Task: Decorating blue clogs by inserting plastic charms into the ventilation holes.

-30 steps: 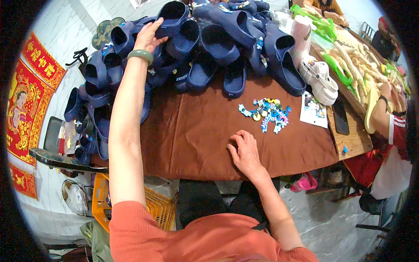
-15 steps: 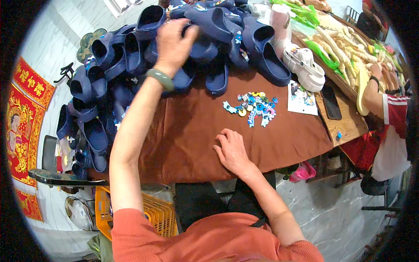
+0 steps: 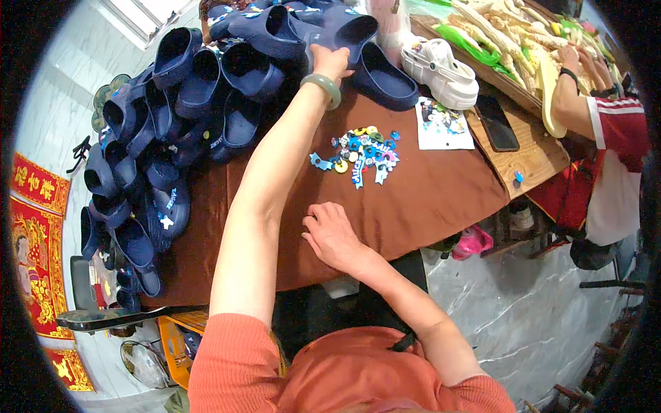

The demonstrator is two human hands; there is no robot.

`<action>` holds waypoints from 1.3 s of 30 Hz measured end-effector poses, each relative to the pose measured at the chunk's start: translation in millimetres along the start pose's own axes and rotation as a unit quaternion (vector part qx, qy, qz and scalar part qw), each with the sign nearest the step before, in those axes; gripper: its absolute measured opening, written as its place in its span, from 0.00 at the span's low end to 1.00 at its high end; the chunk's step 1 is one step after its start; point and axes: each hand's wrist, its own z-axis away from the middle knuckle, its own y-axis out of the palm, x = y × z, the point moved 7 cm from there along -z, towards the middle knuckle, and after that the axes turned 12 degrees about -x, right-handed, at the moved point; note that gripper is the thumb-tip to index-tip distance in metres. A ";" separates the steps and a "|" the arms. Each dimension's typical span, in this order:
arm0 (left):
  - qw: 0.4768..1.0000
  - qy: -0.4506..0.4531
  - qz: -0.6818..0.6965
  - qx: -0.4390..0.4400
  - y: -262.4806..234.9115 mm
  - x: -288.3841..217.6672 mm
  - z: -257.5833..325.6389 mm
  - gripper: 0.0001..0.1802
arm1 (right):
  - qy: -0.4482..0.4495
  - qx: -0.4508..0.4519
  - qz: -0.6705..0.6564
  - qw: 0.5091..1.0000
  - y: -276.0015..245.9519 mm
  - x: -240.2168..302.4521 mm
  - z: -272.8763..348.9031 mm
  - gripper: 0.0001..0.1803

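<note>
Reaching into the clog pile

My left hand [image 3: 329,60] grips one navy clog [image 3: 348,29]; my right hand [image 3: 332,236] rests loosely open on the table [image 3: 441,193].

Clogs [image 3: 206,96] left of charms [image 3: 359,149]

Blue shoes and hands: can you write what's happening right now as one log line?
left hand: reaching into navy clog pile | right hand: flat on brown tablecloth | shoe charms: untouched heap mid-table

Bare brown tabletop [image 3: 427,199] ahead, navy clog pile [image 3: 172,124] blocking left, charm heap [image 3: 361,153] centre
</note>
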 end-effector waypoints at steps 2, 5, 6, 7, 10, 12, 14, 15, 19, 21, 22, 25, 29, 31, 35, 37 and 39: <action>0.999 0.006 0.023 -0.048 -12.1 -1.2 15.8 0.27 | 0.004 0.001 0.004 1.000 1.1 -1.8 1.7 0.12; 0.987 -0.042 0.142 0.069 -37.6 -2.4 49.8 0.16 | -0.004 -0.004 0.007 1.000 -2.3 1.6 2.1 0.12; 0.982 -0.037 0.155 0.104 -49.6 -9.8 78.8 0.15 | -0.005 -0.004 0.007 1.000 -3.3 0.9 3.9 0.12; 0.976 -0.043 0.178 0.115 -70.1 -8.9 98.6 0.17 | 0.000 -0.003 0.005 1.000 -2.4 -0.4 5.1 0.12; 0.970 -0.098 0.200 0.095 -144.6 -7.4 162.7 0.22 | 0.014 0.002 -0.006 1.000 -0.9 -1.0 5.4 0.10; 0.975 -0.131 0.170 0.049 -205.6 10.5 190.3 0.27 | 0.053 -0.033 0.021 0.998 3.0 -15.0 6.0 0.08; 0.984 -0.139 0.110 0.010 -272.8 25.3 213.6 0.30 | 0.149 -0.002 0.077 0.986 -4.0 -24.9 -5.1 0.10; 0.986 -0.140 0.088 -0.003 -300.2 28.1 223.8 0.30 | 0.099 -0.150 0.055 0.982 -13.1 -30.4 1.3 0.13; 0.984 -0.172 0.019 -0.046 -374.1 43.2 258.6 0.30 | 0.350 -0.240 -0.185 0.887 -21.4 -87.8 12.0 0.16; 0.977 -0.201 0.013 -0.064 -401.1 58.6 269.3 0.30 | 0.425 -0.217 -0.335 0.812 -29.4 -70.5 9.1 0.18; 0.975 -0.219 -0.013 -0.042 -409.6 68.2 272.7 0.28 | 0.431 -0.216 -0.393 0.783 -29.6 -65.2 5.9 0.19; 0.977 -0.176 -0.112 -0.041 -433.0 97.3 270.0 0.23 | 0.341 -0.042 -0.337 0.877 -21.2 -36.7 -9.1 0.19; 0.942 0.063 -0.321 -0.074 -415.1 62.3 264.2 0.20 | 0.194 0.072 -0.249 0.946 -3.7 -16.5 -10.0 0.30; 0.963 0.000 -0.270 -0.014 -376.0 36.6 267.4 0.24 | 0.165 0.111 -0.231 0.953 -10.6 -11.9 -13.8 0.31; 0.972 -0.221 0.010 0.079 -314.7 68.3 262.9 0.23 | 0.104 0.229 -0.232 0.939 -8.8 -5.1 -23.4 0.36; 0.876 -0.373 0.233 0.197 -274.7 71.1 265.2 0.20 | 0.071 0.269 -0.223 0.934 -8.2 -11.6 -27.6 0.38; 0.867 -0.376 0.244 0.218 -257.9 70.6 264.5 0.19 | 0.052 0.270 -0.203 0.940 -7.6 -19.4 -34.5 0.40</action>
